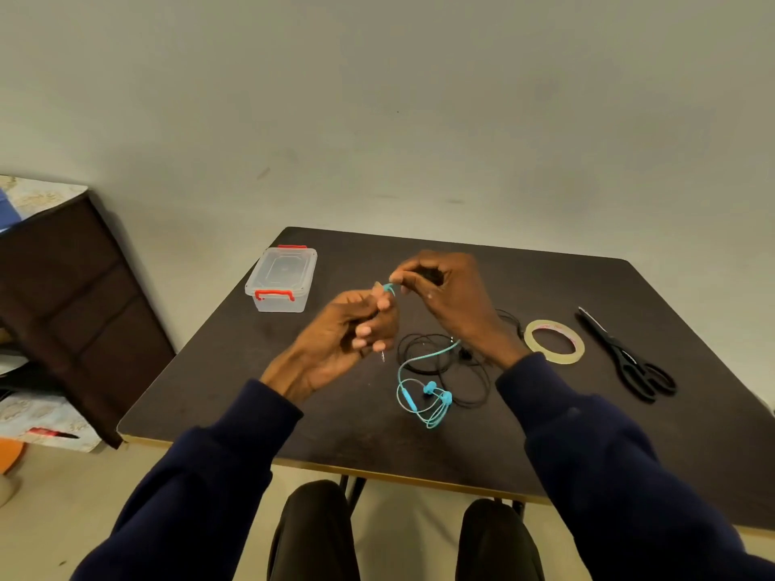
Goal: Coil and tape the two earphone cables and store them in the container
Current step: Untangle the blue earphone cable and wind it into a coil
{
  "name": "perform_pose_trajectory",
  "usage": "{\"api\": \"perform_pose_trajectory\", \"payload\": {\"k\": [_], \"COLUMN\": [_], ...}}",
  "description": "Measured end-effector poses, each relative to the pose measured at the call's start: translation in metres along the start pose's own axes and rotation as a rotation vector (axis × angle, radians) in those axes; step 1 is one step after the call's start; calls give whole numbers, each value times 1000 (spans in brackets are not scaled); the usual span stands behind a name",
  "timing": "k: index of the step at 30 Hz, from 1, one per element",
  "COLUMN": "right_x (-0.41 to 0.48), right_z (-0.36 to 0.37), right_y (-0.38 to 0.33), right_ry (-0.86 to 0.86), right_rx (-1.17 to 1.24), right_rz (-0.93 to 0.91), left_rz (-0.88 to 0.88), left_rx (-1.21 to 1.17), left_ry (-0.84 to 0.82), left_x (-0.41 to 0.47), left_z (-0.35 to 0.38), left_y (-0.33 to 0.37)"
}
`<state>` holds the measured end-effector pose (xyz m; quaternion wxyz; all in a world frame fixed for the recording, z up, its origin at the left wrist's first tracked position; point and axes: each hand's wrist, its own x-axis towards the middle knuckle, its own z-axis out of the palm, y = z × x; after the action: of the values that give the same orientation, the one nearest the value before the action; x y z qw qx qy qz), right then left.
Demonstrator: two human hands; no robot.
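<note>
earphone cables, two in count: one turquoise cable (pixel 430 388) and one black cable (pixel 444 362). both are on the dark worktop (pixel 235 383) near its middle. the black one lies flat in loose loops and the turquoise one crosses over it. the turquoise cable's two earbuds and its inline control sit in a small tangle toward the near edge, while its other end rises to the hands.

the left hand (pixel 348 333) is held above the worktop with its fingers (pixel 383 304) curled round the plug end, and the metal plug tip pokes out below the hand. the right hand (pixel 448 295) is just beside it, its fingers (pixel 409 280) pinching the turquoise cable where it bends in a short loop between the two hands. whether the right palm holds anything more cannot be told.

one clear plastic container (pixel 282 283), lid on and with two red latches, stands near the far left corner, well apart from the cables. one tape roll (pixel 553 342) lies flat to the right of the black cable. one pair of black scissors (pixel 629 358) lies just beyond it, near the right edge.

a wide stretch of worktop runs from the container down to the near left corner. a narrower strip lies between the cables and the near edge.
</note>
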<state>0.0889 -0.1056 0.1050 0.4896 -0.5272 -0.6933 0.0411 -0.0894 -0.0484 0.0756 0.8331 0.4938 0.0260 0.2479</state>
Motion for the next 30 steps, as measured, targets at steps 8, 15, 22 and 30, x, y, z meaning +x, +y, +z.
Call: {"api": "perform_pose_trajectory", "payload": {"k": [8, 15, 22, 30], "right_x": [-36, -41, -7, 11], "right_z": [34, 23, -11, -16], "right_y": [13, -26, -35, -13], "right_ry": [-340, -525, -284, -53], "right_rx": [30, -192, -181, 19], "right_rz": [190, 79, 97, 288], "left_rz": [281, 269, 104, -28], "left_rx": [-226, 393, 743, 128], "left_ry": [122, 340, 346, 82], "left_x": [18, 23, 14, 2], "left_z": [-11, -26, -5, 1], "left_y": [31, 3, -14, -1]}}
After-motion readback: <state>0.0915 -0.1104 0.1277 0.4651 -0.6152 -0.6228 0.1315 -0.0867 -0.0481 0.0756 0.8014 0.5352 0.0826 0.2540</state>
